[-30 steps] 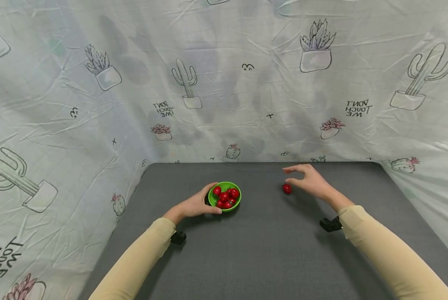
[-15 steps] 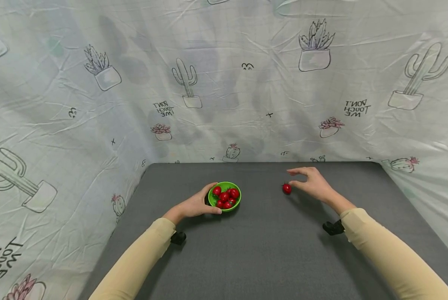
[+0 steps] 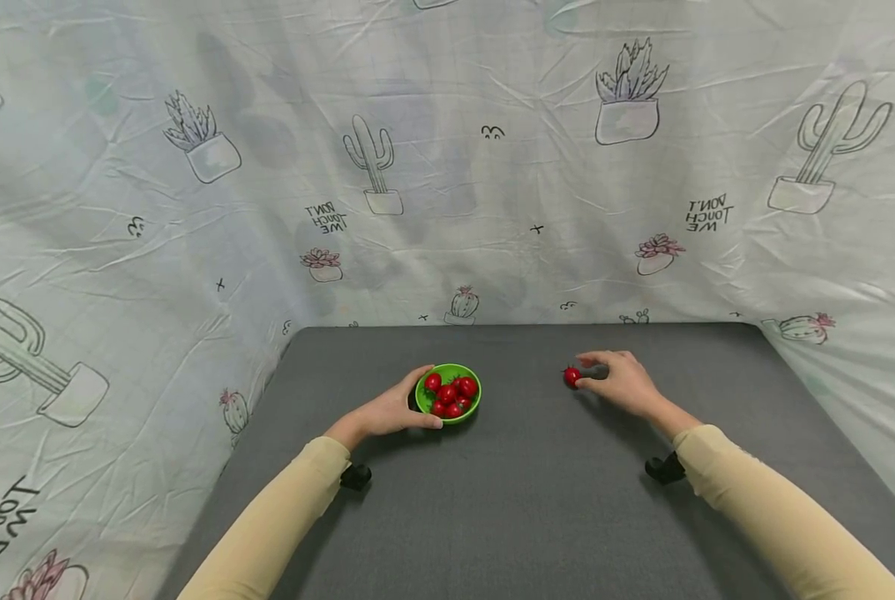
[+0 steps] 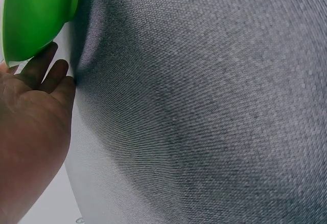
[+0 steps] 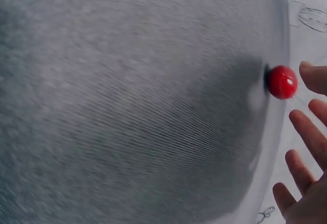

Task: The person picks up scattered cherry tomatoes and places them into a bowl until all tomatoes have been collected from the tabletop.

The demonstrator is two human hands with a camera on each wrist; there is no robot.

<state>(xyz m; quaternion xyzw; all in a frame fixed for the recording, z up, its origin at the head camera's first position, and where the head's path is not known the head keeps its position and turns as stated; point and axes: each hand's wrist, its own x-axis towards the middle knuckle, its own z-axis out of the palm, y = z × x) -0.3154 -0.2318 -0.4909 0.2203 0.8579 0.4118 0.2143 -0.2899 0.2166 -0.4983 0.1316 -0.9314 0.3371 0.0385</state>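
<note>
On the left of the table, my left hand (image 3: 391, 412) holds a small green bowl (image 4: 38, 17) from its left side, with the thumb at the near rim and the fingers round the far side. Inside are several red cherry tomatoes (image 3: 447, 393), some showing green stems. A single cherry tomato (image 3: 572, 377) lies on the table to the right. My right hand (image 3: 627, 384) is just right of it, thumb and fingers spread apart and curved towards it. In the right wrist view, the thumb tip stands close to the tomato (image 5: 282, 82), with the other fingers spread below.
A dark grey cloth (image 3: 507, 500) covers the table. Behind it and at the sides hangs a pale curtain (image 3: 447, 167) printed with cacti. Black wrist devices (image 3: 665, 469) sit under both sleeves.
My right hand first drew slightly right, then came lower and nearer the lone tomato, its thumb and fingers closer together. My left hand stays on the bowl.
</note>
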